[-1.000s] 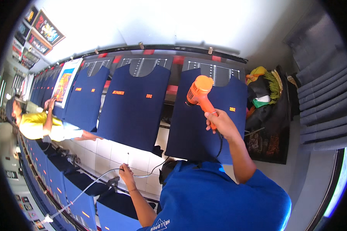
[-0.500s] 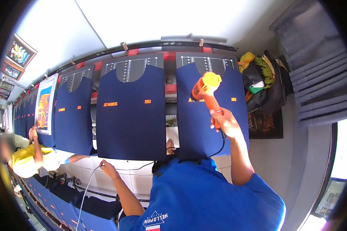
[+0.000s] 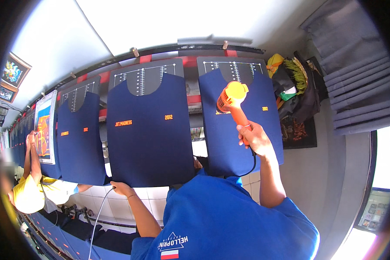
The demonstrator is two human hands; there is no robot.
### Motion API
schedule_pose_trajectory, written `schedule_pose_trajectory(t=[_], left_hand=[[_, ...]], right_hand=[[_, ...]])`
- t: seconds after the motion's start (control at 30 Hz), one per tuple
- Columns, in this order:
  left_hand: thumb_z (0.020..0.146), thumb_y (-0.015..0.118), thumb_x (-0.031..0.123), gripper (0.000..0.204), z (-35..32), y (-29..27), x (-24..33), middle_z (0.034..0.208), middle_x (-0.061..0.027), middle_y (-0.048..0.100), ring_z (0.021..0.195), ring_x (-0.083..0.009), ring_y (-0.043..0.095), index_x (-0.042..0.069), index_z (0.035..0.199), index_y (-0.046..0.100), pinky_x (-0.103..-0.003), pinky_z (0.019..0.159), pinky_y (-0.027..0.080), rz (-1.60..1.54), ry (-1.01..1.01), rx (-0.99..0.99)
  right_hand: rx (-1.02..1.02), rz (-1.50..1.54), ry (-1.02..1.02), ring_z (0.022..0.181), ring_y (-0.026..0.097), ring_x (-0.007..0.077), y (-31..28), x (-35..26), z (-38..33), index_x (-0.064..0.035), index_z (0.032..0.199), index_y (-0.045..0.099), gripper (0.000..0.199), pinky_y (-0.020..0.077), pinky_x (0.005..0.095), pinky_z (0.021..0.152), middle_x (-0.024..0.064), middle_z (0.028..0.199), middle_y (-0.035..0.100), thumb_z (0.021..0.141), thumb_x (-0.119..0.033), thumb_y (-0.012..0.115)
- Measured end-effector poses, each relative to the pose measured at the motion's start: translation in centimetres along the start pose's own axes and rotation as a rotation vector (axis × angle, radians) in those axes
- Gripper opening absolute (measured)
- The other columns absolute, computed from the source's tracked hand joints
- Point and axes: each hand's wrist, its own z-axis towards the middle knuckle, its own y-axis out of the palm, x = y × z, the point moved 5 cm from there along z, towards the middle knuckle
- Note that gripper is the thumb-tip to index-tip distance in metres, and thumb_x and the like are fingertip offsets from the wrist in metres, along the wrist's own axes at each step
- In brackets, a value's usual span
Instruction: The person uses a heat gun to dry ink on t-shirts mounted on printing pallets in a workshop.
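My right hand (image 3: 256,139) is wrapped around the handle of an orange heat gun (image 3: 238,113) with a yellow end. The gun hangs over the left chest print of the rightmost navy shirt (image 3: 242,147), partly covering the print. That shirt lies stretched on a dark board (image 3: 252,66) with white ruler markings. My left hand (image 3: 122,189) is closed on a pale cord (image 3: 100,212), close to the near edge of the middle navy shirt (image 3: 149,147). Small orange prints sit on both sides of that shirt's chest.
To the left, a co-worker in yellow (image 3: 34,193) holds a framed printing screen (image 3: 45,130) against the row of boards. Farther left are several more navy shirts. Caps and dark cloths (image 3: 292,86) hang at the right, beside a grey curtain (image 3: 359,86). A metal rail (image 3: 160,50) runs behind the boards.
My left hand has come up to the near edge of the middle shirt, still holding the cord. The heat gun stays over the same print. The co-worker's hands have moved up the screen.
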Motion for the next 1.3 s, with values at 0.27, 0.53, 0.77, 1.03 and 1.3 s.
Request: schedule_pose_trajectory(t=[0.27, 0.53, 0.77, 1.03, 1.3], left_hand=[[0.098, 0.042, 0.049, 0.067, -0.1, 0.0, -0.1, 0.116, -0.0263, 0.064, 0.100, -0.0354, 0.065, -0.015, 0.113, 0.060, -0.040, 0.087, 0.055, -0.029, -0.027, -0.026], [0.098, 0.042, 0.049, 0.069, -1.0, 0.0, 0.6, 0.122, -0.0278, 0.060, 0.105, -0.0364, 0.064, -0.015, 0.119, 0.056, -0.040, 0.090, 0.055, -0.058, -0.047, -0.033], [0.098, 0.042, 0.049, 0.069, -0.8, -0.1, 0.4, 0.121, -0.0274, 0.061, 0.105, -0.0359, 0.064, -0.015, 0.120, 0.055, -0.040, 0.090, 0.055, -0.038, -0.050, -0.022], [0.098, 0.042, 0.049, 0.069, -2.5, -0.2, 1.9, 0.122, -0.0270, 0.060, 0.104, -0.0359, 0.064, -0.015, 0.120, 0.055, -0.040, 0.090, 0.056, -0.004, -0.054, -0.033], [0.099, 0.040, 0.049, 0.069, -1.8, 0.1, 1.4, 0.122, -0.0277, 0.059, 0.106, -0.0362, 0.063, -0.015, 0.120, 0.054, -0.041, 0.091, 0.055, -0.044, -0.035, -0.055]], right_hand=[[-0.026, 0.058, 0.051, 0.060, 0.061, 0.0092, -0.1, 0.3, 0.0, 0.0002, 0.101, 0.060, 0.033, 0.0444, 0.0229, 0.048, 0.0014, 0.071, 0.059, 0.094, -0.032, 0.065], [-0.002, 0.096, 0.053, 0.060, 0.060, 0.0092, -0.4, 0.5, 0.0, -0.0004, 0.103, 0.060, 0.031, 0.0440, 0.0227, 0.048, 0.0012, 0.072, 0.059, 0.094, -0.030, 0.064], [0.042, 0.028, 0.035, 0.060, 0.060, 0.0094, -0.7, 0.7, 0.0, -0.0009, 0.101, 0.060, 0.031, 0.0446, 0.0235, 0.049, 0.0015, 0.071, 0.059, 0.093, -0.031, 0.065], [0.120, -0.047, 0.020, 0.059, 0.060, 0.0102, -1.0, 1.0, -0.6, 0.0009, 0.100, 0.059, 0.034, 0.0448, 0.0234, 0.049, 0.0028, 0.072, 0.059, 0.094, -0.032, 0.064], [0.113, -0.003, 0.017, 0.059, 0.060, 0.0108, -1.7, 1.0, -0.8, 0.0012, 0.099, 0.059, 0.033, 0.0452, 0.0246, 0.049, 0.0029, 0.072, 0.059, 0.093, -0.030, 0.065]])
